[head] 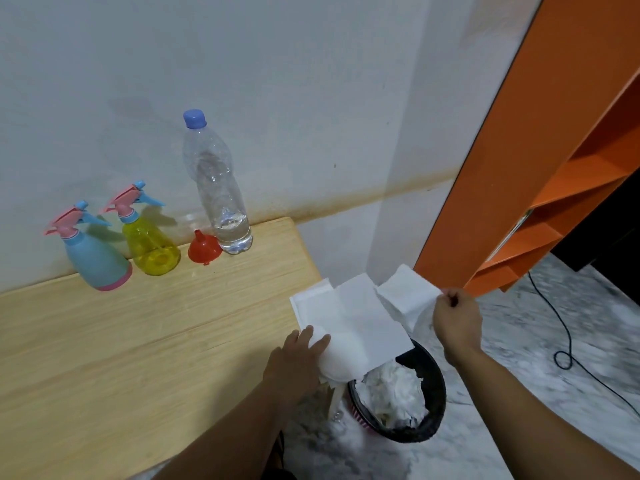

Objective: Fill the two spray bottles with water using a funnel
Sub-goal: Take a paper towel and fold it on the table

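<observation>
Head view: wooden table at left against a white wall; marble floor and orange shelving at right. Left hand and right hand, held apart, each grip white paper towels above a full black bin.

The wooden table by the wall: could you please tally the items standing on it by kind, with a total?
Spray bottles: 2, the blue spray bottle and the yellow spray bottle
Water bottles: 1, the clear water bottle
Funnels: 1, the red funnel
Total: 4
</observation>
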